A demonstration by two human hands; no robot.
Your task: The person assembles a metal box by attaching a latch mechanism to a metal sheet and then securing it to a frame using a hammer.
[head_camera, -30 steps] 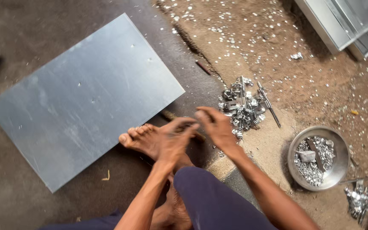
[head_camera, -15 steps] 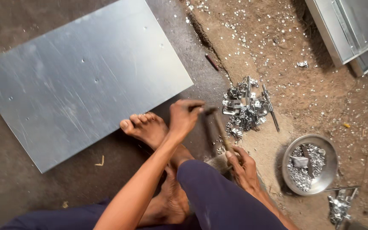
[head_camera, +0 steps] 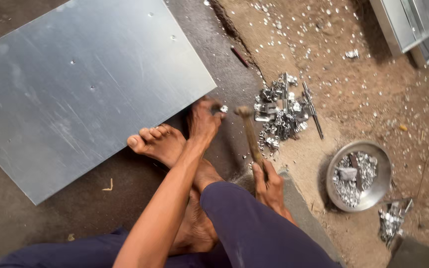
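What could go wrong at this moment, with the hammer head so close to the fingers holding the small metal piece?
1. The right hand holds the wooden-handled hammer with its head right beside the left hand, which pinches a small shiny metal piece; a slightly off strike could hit the fingers.
2. The bare foot lies close by, unprotected from a dropped hammer or a flying piece.
3. The pile of sharp silvery metal scraps lies next to both hands and could cut skin.
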